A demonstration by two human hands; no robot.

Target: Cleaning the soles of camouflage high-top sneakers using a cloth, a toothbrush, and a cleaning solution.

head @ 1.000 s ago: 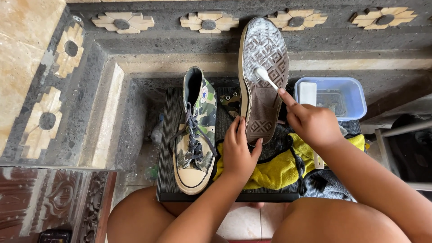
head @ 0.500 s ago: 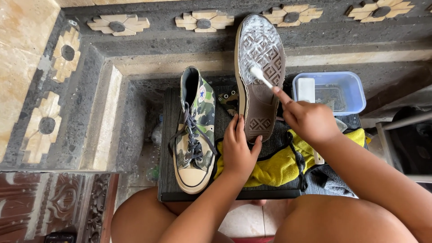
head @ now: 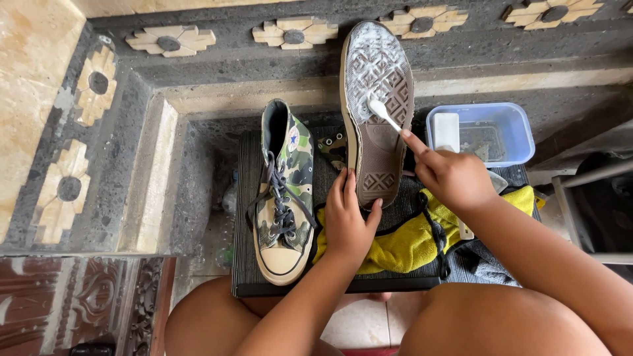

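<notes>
Scrubbing the sole: right hand (head: 452, 178) grips a toothbrush (head: 384, 114) on the upturned shoe (head: 377, 112) at twelve o'clock; left hand (head: 348, 221) clasps its heel; next, brushing the lower tread seems due.

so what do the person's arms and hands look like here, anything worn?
Both arms are bare up to the frame edge: no sleeves in view. The left hand and right hand wear no gloves, and no rings, watch or bands show. Nails look short and unpainted. Nothing marks the forearms.
</notes>
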